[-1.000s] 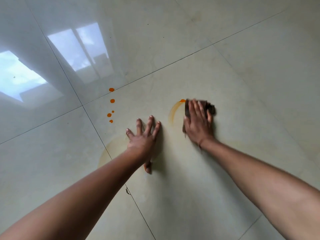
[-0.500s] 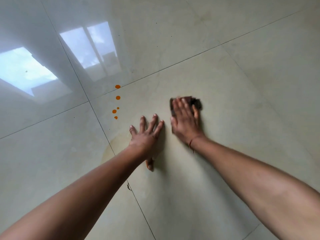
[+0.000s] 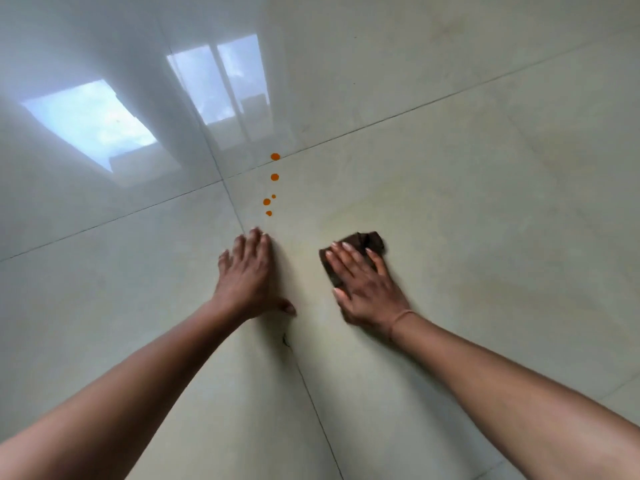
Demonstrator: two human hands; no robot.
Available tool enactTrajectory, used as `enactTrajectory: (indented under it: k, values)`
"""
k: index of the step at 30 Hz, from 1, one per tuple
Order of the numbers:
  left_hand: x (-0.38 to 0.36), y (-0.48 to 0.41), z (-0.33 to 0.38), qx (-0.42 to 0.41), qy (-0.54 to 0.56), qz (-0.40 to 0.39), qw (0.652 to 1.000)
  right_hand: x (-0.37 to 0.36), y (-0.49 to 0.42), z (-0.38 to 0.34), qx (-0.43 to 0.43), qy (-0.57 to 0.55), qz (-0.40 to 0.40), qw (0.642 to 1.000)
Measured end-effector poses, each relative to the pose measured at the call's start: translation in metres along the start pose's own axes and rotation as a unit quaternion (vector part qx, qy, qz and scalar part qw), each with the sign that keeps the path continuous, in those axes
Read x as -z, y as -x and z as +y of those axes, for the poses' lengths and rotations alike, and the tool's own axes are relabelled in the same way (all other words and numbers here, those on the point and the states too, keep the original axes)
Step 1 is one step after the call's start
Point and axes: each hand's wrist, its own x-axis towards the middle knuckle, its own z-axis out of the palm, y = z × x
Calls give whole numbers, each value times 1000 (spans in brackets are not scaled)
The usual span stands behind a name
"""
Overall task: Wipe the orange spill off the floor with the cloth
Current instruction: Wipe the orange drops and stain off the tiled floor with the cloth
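Flat right hand (image 3: 367,289) presses cloth (image 3: 370,240); orange drops (image 3: 274,177) beyond.

Glossy pale tiled floor (image 3: 485,202). Five orange drops (image 3: 274,177) near grout crossing (image 3: 222,181). Brown cloth (image 3: 372,240) lies right of drops.

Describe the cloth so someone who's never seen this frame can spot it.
On the glossy pale tiled floor, find where two grout lines cross beyond the left hand. Right of that, the right hand lies flat, fingers straight, on a crumpled dark brown cloth. It is the only dark thing there; the orange drops nearby are small bright dots.
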Motion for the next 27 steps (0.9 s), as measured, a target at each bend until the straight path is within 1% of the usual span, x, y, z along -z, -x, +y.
enactTrajectory:
  k: [1, 2, 3, 4, 6, 7, 8, 10, 12, 13, 14, 16, 17, 18, 19, 20, 21, 22, 23, 24, 25, 26, 27]
  values:
    - [3, 4, -14, 24, 7, -2, 1000, 0, 4, 1, -8, 1, 16, 1000]
    - [6, 4, -24, 38, 16, -3, 999, 0, 6, -4, -24, -1, 20, 1000]
    - [9, 3, -33, 44, 25, -1, 999, -2, 3, -18, -23, -7, 15, 1000]
    - [13, -2, -39, 50, 39, 3, 998, -5, -7, -36, 7, -3, 4, 1000]
    - [23, -15, -53, 84, 72, 10, 994, -6, -47, -67, 108, 3, -10, 994]
    - [29, -22, -59, 99, 80, 2, 992, -4, -73, -74, 126, -1, -21, 992]
    - [34, -29, -65, 106, 79, -16, 991, 2, -99, -74, 115, -4, -32, 993]
    - [38, -38, -71, 106, 70, -50, 991, 6, -134, -62, 29, -6, -28, 999]
    - [37, -40, -69, 106, 75, -64, 989, 2, -121, -61, -49, -18, -5, 999]
    - [38, -40, -67, 107, 79, -65, 989, 0, -103, -68, -48, -30, 6, 998]
    - [38, -40, -64, 108, 84, -66, 988, -3, -81, -75, -13, -27, 11, 999]
    - [39, -38, -62, 116, 91, -71, 987, -5, -57, -74, 103, -7, -30, 994]
    - [41, -40, -61, 121, 92, -79, 985, -3, -69, -62, 154, 6, -43, 987]
    - [43, -42, -60, 128, 93, -91, 983, 1, -93, -54, 165, 15, -43, 985]
    - [45, -45, -58, 135, 95, -104, 981, 6, -123, -49, 120, 15, -39, 992]
    - [46, -48, -55, 141, 96, -115, 979, 11, -150, -47, 32, 0, -16, 999]
    - [46, -52, -53, 148, 96, -123, 977, 12, -172, -49, -60, -20, 1, 998]
    - [48, -54, -52, 156, 96, -129, 975, 11, -181, -55, -111, -27, 4, 993]
    - [50, -56, -50, 161, 100, -136, 972, 9, -176, -63, -96, -26, 4, 995]
    - [51, -56, -49, 164, 103, -139, 971, 9, -160, -66, -32, -11, -10, 999]
    - [52, -55, -49, 165, 105, -139, 971, 7, -139, -62, 49, 5, -22, 999]
    - [53, -54, -49, 164, 104, -141, 971, 9, -118, -48, 107, 9, -37, 994]
    - [53, -54, -48, 164, 102, -145, 971, 13, -110, -28, 135, 7, -36, 990]
